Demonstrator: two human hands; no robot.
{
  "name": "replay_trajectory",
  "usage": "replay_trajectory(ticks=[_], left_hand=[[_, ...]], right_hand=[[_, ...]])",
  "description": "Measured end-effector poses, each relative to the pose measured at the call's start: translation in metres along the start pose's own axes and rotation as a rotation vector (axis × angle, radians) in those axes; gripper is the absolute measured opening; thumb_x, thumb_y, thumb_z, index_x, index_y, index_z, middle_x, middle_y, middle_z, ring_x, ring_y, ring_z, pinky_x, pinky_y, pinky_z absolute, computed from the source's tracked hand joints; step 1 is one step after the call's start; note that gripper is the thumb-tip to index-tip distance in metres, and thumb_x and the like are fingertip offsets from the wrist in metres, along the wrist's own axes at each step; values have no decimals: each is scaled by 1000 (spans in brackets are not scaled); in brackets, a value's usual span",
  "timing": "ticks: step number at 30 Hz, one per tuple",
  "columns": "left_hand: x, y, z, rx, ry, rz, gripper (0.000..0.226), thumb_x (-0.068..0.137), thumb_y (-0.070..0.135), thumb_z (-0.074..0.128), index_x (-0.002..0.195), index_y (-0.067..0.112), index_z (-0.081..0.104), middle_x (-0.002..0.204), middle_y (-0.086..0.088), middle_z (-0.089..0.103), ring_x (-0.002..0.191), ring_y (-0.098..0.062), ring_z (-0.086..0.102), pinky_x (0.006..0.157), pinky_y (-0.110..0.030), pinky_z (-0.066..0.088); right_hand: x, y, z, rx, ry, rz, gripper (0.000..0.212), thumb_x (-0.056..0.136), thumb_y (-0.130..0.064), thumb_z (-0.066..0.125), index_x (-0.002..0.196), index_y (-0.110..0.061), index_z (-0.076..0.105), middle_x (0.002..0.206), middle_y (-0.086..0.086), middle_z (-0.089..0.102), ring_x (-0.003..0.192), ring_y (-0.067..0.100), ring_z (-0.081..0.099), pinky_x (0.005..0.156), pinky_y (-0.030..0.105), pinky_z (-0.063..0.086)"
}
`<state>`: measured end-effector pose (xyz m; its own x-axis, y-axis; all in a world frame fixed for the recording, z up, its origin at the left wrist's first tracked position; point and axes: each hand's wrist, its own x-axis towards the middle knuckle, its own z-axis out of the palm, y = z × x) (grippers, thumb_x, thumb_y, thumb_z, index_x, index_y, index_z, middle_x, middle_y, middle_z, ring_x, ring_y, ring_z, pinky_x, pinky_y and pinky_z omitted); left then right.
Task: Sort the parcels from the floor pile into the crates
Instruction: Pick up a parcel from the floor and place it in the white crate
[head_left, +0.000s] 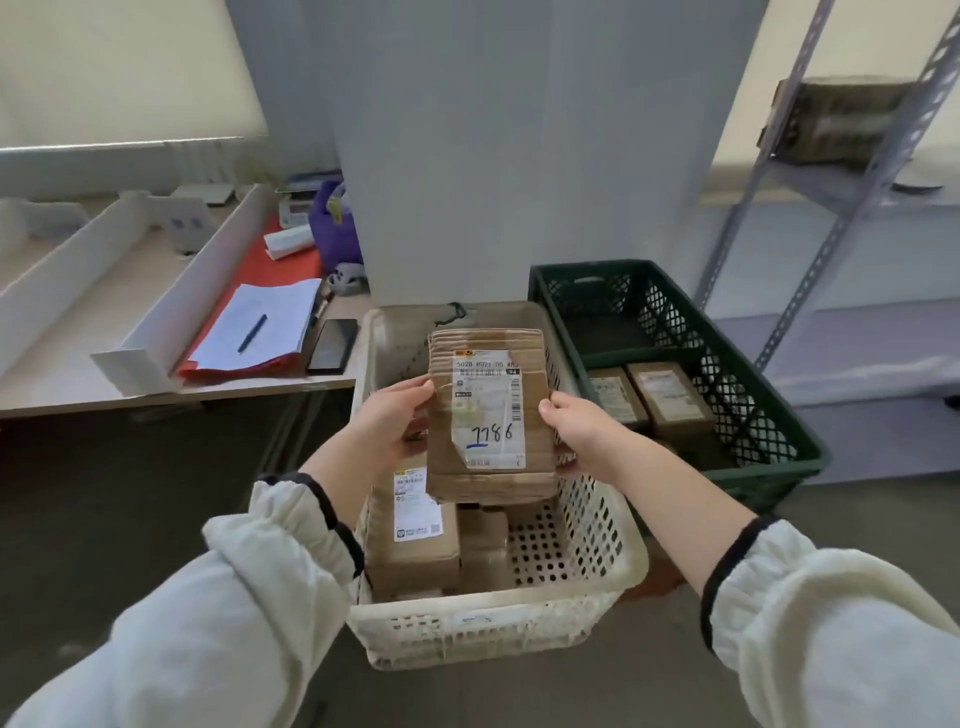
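I hold a brown cardboard parcel (488, 415) over the white crate (493, 629), label up, with "7786" written on it in blue. My left hand (389, 421) grips its left edge and my right hand (576, 421) grips its right edge. Below it, inside the white crate, lie a labelled brown parcel (413, 530) and a smaller plain one (483, 540). To the right stands a dark green crate (769, 467) with two brown parcels (649, 400) on its floor.
A desk (104, 389) at the left carries papers with a pen (254, 332), a black phone (332, 345), a red folder and white dividers. A grey metal shelf rack (831, 208) with a box stands at the right. A white pillar rises behind the crates.
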<state>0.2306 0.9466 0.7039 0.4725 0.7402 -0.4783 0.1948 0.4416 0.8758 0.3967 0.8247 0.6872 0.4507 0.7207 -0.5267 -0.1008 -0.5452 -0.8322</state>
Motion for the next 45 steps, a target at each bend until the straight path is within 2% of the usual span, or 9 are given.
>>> replay_trajectory(ticks=[7, 13, 16, 21, 26, 32, 36, 40, 45], left_hand=[[110, 11, 3, 44, -47, -25, 20, 97, 18, 50, 101, 27, 67, 102, -5, 72, 104, -29, 64, 96, -51, 48], [207, 7, -12, 194, 45, 2, 26, 94, 19, 55, 118, 29, 62, 100, 3, 72, 92, -19, 68, 68, -34, 54], [255, -1, -28, 357, 112, 29, 27, 94, 23, 55, 121, 29, 58, 100, 8, 68, 85, -9, 65, 56, -20, 48], [319, -33, -52, 792, 197, 53, 32, 94, 20, 52, 126, 18, 51, 120, -1, 62, 105, -18, 59, 79, -23, 44], [353, -72, -65, 1101, 198, -20, 66, 92, 12, 42, 150, 9, 10, 125, -18, 54, 111, -32, 55, 90, -38, 46], [364, -94, -67, 1503, 168, -80, 30, 93, 3, 42, 121, 5, 52, 118, -16, 56, 106, -29, 58, 87, -33, 47], [366, -100, -68, 1649, 155, -96, 28, 93, 4, 44, 117, 9, 56, 116, -10, 59, 105, -26, 61, 82, -32, 49], [366, -104, -70, 1675, 132, -114, 25, 92, 4, 47, 116, 10, 56, 110, -7, 65, 99, -24, 63, 70, -29, 46], [355, -116, -66, 1704, 235, -64, 24, 92, 4, 45, 110, 12, 59, 109, -7, 62, 99, -22, 61, 72, -27, 46]], right_hand=[[109, -20, -9, 20, -18, 65, 25, 102, -32, 31, 113, -29, 53, 107, 4, 64, 94, 23, 61, 65, 34, 48], [230, -28, 13, 28, -121, 128, 26, 102, -31, 31, 108, -27, 55, 104, 4, 66, 86, 21, 63, 60, 32, 47], [288, -22, 35, 70, -154, 178, 26, 101, -30, 33, 112, -21, 55, 109, 8, 64, 90, 24, 61, 71, 37, 52], [361, 9, 76, 110, -185, 278, 21, 101, -27, 36, 100, -26, 57, 97, -4, 65, 87, 14, 61, 62, 31, 48], [399, 46, 108, 75, -257, 375, 25, 100, -26, 39, 121, -30, 52, 109, -2, 63, 101, 20, 59, 83, 45, 49], [415, 72, 133, 23, -282, 460, 39, 100, -25, 40, 139, -31, 42, 137, 1, 51, 127, 27, 45, 103, 55, 35], [419, 77, 141, -11, -259, 456, 43, 100, -26, 40, 143, -31, 36, 138, 2, 51, 126, 28, 47, 99, 52, 41], [414, 74, 145, -121, -236, 417, 44, 100, -29, 38, 144, -33, 34, 136, 1, 52, 123, 26, 49, 73, 35, 44], [405, 71, 148, -203, -198, 343, 43, 100, -30, 37, 143, -29, 37, 134, 2, 54, 117, 27, 52, 82, 39, 47]])
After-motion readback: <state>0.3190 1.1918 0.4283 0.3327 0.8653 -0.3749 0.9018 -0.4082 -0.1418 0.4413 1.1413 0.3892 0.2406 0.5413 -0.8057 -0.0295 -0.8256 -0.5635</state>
